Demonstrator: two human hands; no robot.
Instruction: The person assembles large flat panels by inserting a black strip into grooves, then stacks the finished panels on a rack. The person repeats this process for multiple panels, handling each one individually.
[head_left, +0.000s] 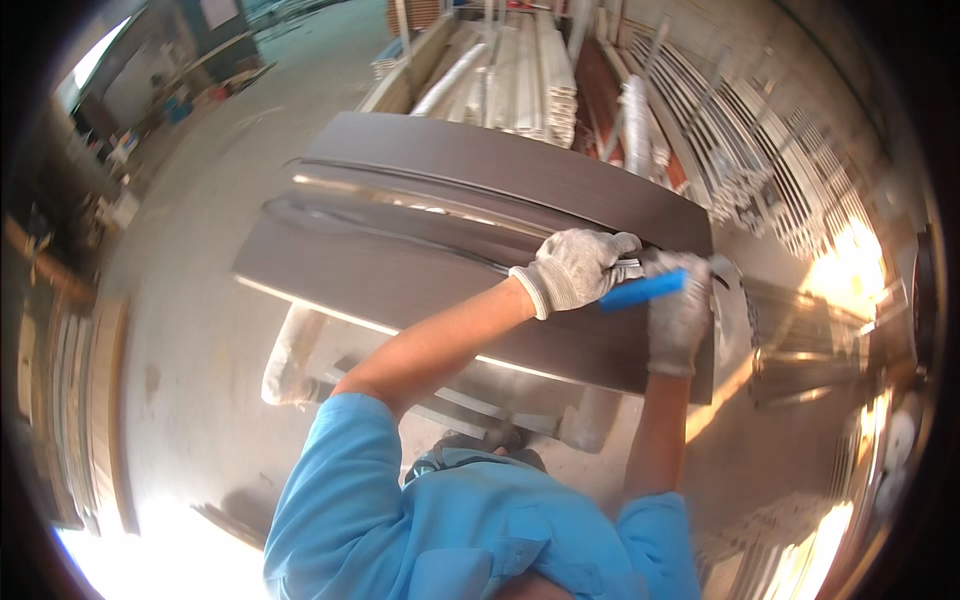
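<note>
Two long dark brown panels lie side by side in front of me, with a pale-edged gap between them. My left hand, in a greyish-white knit glove, is closed around a thin dark strip near its right end. The strip runs left along the nearer panel, and a light, ridged end shows past my fingers. Close beside it, my right hand, gloved too and smeared by motion, is closed on a blue bar-shaped thing. A curved metallic piece shows by that hand; whether it joins the blue thing, I cannot tell.
Padded supports stand under the panels. Bundles of long white profiles lie on a rack at the back, with more stacked profiles along the right. Wooden boards lean at the left. Concrete floor stretches along the left side.
</note>
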